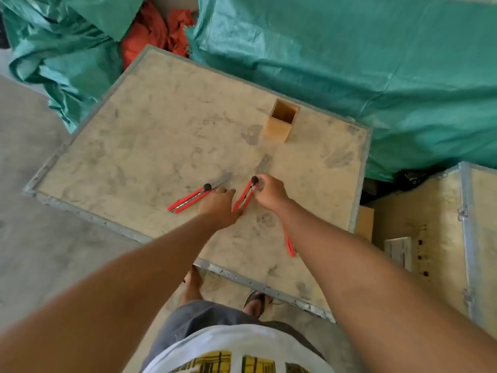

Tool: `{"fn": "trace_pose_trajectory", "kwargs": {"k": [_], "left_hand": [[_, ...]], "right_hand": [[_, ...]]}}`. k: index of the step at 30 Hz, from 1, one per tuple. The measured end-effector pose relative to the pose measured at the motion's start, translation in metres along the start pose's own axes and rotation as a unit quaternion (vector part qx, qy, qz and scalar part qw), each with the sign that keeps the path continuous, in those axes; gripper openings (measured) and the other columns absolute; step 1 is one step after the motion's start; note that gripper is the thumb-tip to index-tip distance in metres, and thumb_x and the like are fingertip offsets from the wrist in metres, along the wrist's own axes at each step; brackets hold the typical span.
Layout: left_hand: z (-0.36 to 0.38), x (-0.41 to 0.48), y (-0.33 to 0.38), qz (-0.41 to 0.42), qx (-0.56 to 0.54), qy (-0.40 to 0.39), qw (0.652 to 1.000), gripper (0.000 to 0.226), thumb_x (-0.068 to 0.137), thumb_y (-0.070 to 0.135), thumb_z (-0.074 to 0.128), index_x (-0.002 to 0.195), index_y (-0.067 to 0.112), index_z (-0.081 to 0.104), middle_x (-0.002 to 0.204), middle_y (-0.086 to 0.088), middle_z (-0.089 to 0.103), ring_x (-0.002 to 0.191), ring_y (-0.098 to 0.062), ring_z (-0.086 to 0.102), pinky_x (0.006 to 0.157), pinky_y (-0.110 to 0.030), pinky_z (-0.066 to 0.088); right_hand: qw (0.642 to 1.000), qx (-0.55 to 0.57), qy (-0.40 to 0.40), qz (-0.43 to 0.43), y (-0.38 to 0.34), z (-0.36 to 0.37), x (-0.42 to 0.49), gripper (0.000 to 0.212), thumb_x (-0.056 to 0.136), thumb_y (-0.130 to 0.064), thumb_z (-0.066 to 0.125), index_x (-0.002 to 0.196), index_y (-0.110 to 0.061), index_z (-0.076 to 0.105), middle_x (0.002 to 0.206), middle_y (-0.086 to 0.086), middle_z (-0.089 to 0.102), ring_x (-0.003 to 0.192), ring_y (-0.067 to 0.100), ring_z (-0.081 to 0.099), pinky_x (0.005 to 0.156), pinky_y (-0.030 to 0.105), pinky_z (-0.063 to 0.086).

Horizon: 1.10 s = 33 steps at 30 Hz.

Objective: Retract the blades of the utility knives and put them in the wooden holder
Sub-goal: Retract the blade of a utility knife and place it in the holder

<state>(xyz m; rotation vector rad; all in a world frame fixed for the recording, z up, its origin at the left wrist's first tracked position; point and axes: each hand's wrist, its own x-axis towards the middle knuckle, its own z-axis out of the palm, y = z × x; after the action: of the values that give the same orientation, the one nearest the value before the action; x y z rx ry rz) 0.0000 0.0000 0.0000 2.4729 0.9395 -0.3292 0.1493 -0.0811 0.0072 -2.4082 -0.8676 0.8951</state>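
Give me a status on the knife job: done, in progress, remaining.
Done: nothing; the wooden holder looks empty. In hand: the right hand is at the black knob of the middle knife, blade out, while the left hand rests by its handle. Left: the left knife, blade also out, and a third knife mostly hidden under the right forearm.

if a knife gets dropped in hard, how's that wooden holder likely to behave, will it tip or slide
The wooden holder is taller than its base is wide and looks empty, so it is probably light and could tip if struck near the rim. It stands free on the dusty tabletop, so a push may slide it. Its walls look rigid.
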Motion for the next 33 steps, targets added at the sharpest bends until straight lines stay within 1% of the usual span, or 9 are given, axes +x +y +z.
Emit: {"fn": "trace_pose_trajectory", "kwargs": {"k": [4, 7, 9, 14, 19, 21, 24, 29, 33], "left_hand": [[0.017, -0.002, 0.000, -0.004, 0.017, -0.018, 1.000, 0.066, 0.077, 0.065, 0.062, 0.125, 0.020, 0.055, 0.121, -0.005, 0.057, 0.110, -0.027, 0.059, 0.068, -0.035, 0.048], [0.025, 0.002, 0.001, 0.001, 0.005, -0.019, 1.000, 0.060, 0.080, 0.056, 0.066, 0.125, 0.019, 0.054, 0.123, -0.006, 0.055, 0.112, -0.028, 0.057, 0.074, -0.039, 0.054], [0.028, 0.005, 0.002, -0.001, 0.001, -0.024, 1.000, 0.057, 0.085, 0.046, 0.066, 0.131, 0.017, 0.050, 0.127, -0.007, 0.055, 0.115, -0.029, 0.056, 0.078, -0.043, 0.056], [0.028, 0.012, 0.003, 0.013, -0.003, -0.015, 1.000, 0.042, 0.091, 0.029, 0.060, 0.131, 0.020, 0.053, 0.125, -0.006, 0.055, 0.106, -0.028, 0.059, 0.068, -0.039, 0.055], [0.030, 0.009, 0.004, 0.035, -0.036, -0.005, 0.999, 0.033, 0.087, 0.033, 0.056, 0.118, 0.029, 0.062, 0.111, -0.003, 0.055, 0.093, -0.025, 0.059, 0.058, -0.029, 0.043], [0.033, 0.008, 0.005, 0.030, -0.051, -0.004, 0.998, 0.032, 0.085, 0.038, 0.058, 0.116, 0.029, 0.064, 0.111, -0.003, 0.055, 0.095, -0.024, 0.059, 0.060, -0.030, 0.045], [0.037, 0.009, 0.007, 0.025, -0.062, -0.005, 0.998, 0.034, 0.086, 0.033, 0.061, 0.120, 0.030, 0.063, 0.115, -0.002, 0.056, 0.098, -0.025, 0.059, 0.066, -0.034, 0.053], [0.036, 0.003, 0.010, 0.012, -0.130, -0.001, 0.991, 0.039, 0.094, 0.028, 0.054, 0.133, 0.030, 0.057, 0.112, -0.003, 0.058, 0.091, -0.025, 0.061, 0.066, -0.031, 0.051], [0.021, -0.007, 0.012, -0.023, -0.236, -0.016, 0.971, 0.048, 0.092, 0.020, 0.062, 0.136, 0.037, 0.053, 0.109, 0.002, 0.060, 0.088, -0.021, 0.063, 0.067, -0.027, 0.048]], "right_hand": [[0.999, 0.022, 0.018, 0.039, -0.001, 0.013, 0.002, 0.041, 0.096, -0.021, 0.061, 0.136, -0.019, 0.060, 0.126, 0.012, 0.071, 0.120, 0.033, 0.063, 0.105, 0.037, 0.050], [0.997, 0.048, 0.039, 0.052, 0.000, 0.019, 0.004, 0.039, 0.096, -0.021, 0.061, 0.135, -0.022, 0.061, 0.116, 0.011, 0.073, 0.116, 0.033, 0.063, 0.102, 0.040, 0.052], [0.996, 0.066, 0.042, 0.053, -0.001, 0.018, 0.004, 0.043, 0.097, -0.019, 0.060, 0.140, -0.021, 0.057, 0.121, 0.013, 0.072, 0.118, 0.032, 0.063, 0.102, 0.039, 0.051], [0.997, 0.053, 0.032, 0.049, 0.003, 0.019, 0.014, 0.052, 0.099, -0.021, 0.060, 0.149, -0.021, 0.048, 0.127, 0.013, 0.069, 0.117, 0.030, 0.066, 0.100, 0.037, 0.053], [0.998, 0.043, 0.036, 0.041, 0.008, 0.018, 0.025, 0.029, 0.094, -0.027, 0.067, 0.123, -0.020, 0.067, 0.105, 0.008, 0.074, 0.100, 0.029, 0.071, 0.092, 0.044, 0.059], [0.996, 0.059, 0.043, 0.042, 0.010, 0.020, 0.028, 0.017, 0.092, -0.024, 0.070, 0.108, -0.017, 0.069, 0.094, 0.004, 0.071, 0.094, 0.029, 0.072, 0.084, 0.048, 0.062], [0.994, 0.085, 0.050, 0.048, 0.015, 0.025, 0.030, 0.012, 0.091, -0.020, 0.071, 0.101, -0.015, 0.066, 0.089, 0.000, 0.066, 0.091, 0.031, 0.073, 0.079, 0.051, 0.063], [0.988, 0.134, 0.042, 0.071, 0.017, 0.014, 0.023, 0.009, 0.094, -0.024, 0.067, 0.097, -0.025, 0.058, 0.091, -0.005, 0.066, 0.092, 0.026, 0.073, 0.081, 0.044, 0.062], [0.978, 0.192, 0.035, 0.069, 0.012, -0.008, 0.005, 0.008, 0.096, -0.026, 0.065, 0.101, -0.026, 0.058, 0.104, 0.003, 0.073, 0.082, 0.025, 0.078, 0.054, 0.030, 0.056]]}}
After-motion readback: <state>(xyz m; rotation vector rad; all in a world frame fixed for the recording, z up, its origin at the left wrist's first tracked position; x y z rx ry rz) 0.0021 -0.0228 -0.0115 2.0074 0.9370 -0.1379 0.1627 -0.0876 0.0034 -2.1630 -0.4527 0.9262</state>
